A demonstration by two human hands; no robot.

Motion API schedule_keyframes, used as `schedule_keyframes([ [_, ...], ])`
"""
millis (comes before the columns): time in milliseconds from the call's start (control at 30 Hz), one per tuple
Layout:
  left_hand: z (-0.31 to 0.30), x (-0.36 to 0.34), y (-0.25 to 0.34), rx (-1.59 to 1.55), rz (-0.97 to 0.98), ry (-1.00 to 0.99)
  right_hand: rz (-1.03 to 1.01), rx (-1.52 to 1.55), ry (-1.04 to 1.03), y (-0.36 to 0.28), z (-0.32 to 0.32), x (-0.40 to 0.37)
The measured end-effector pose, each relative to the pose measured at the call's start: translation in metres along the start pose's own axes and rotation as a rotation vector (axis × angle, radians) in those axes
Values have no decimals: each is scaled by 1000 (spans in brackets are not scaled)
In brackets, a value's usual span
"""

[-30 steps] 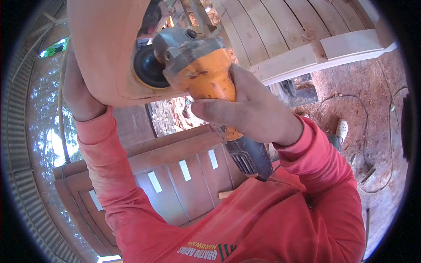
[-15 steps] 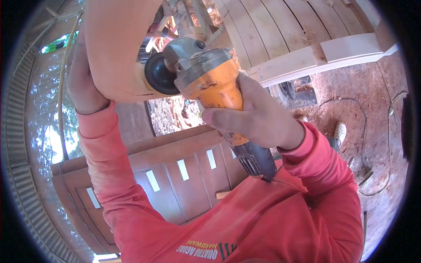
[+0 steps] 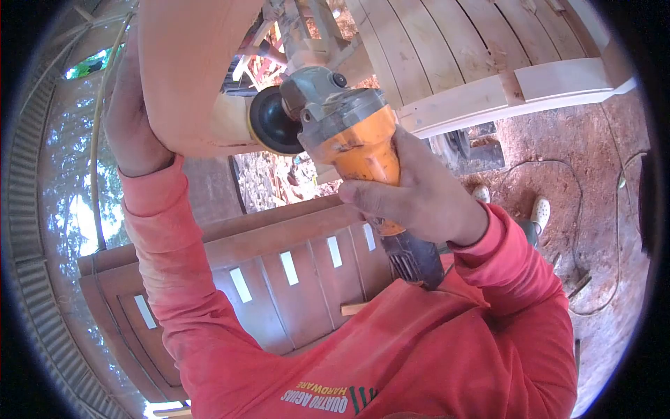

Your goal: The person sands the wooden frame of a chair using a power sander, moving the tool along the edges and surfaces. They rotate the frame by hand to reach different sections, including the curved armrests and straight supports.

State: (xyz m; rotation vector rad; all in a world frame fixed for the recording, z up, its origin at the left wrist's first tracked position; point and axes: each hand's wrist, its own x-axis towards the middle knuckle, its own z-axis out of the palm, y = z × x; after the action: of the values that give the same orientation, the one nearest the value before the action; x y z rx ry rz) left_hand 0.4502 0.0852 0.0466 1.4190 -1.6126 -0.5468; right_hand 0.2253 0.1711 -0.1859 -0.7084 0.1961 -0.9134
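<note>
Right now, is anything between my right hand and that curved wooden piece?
Only the orange power tool that your right hand holds, its dark disc beside the curved wooden piece. Nothing else visible stands between; whether disc and wood touch, I can't tell.

The person's right grip (image 3: 422,199) wraps an orange power tool (image 3: 366,150), its black pad (image 3: 273,120) beside the end of a wooden piece (image 3: 192,77). The left grip (image 3: 129,115) lies along that piece's other side. Slatted woodwork (image 3: 450,45) spans the upper right; a cable (image 3: 581,209) trails over reddish ground (image 3: 541,133).
</note>
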Motion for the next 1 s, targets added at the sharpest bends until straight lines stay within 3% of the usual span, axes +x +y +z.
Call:
schedule_keyframes([
  [67,15,-9,3,355,174,-125,-3,-31,3,-1,0,1],
  [133,9,-7,1,312,153,-162,19,-110,-8,-1,0,2],
  [200,-28,9,-10,-130,-47,-103,22,-26,-11,0,-5,2],
  [267,11,-8,3,323,162,-197,44,33,-12,0,-5,0],
  [333,24,-9,7,560,280,-254,68,57,-3,-3,-4,1],
  [533,18,-9,6,361,137,-215,94,-8,-80,-2,-2,7],
  [633,23,-12,10,547,201,-245,7,-77,-14,5,-7,3],
  [733,19,-9,5,579,271,-267,88,-13,-31,-2,-11,3],
  [833,28,-13,12,515,191,-257,-49,-47,-2,3,-7,5],
  [1000,20,-11,10,517,189,-285,11,-79,-39,2,-7,6],
])
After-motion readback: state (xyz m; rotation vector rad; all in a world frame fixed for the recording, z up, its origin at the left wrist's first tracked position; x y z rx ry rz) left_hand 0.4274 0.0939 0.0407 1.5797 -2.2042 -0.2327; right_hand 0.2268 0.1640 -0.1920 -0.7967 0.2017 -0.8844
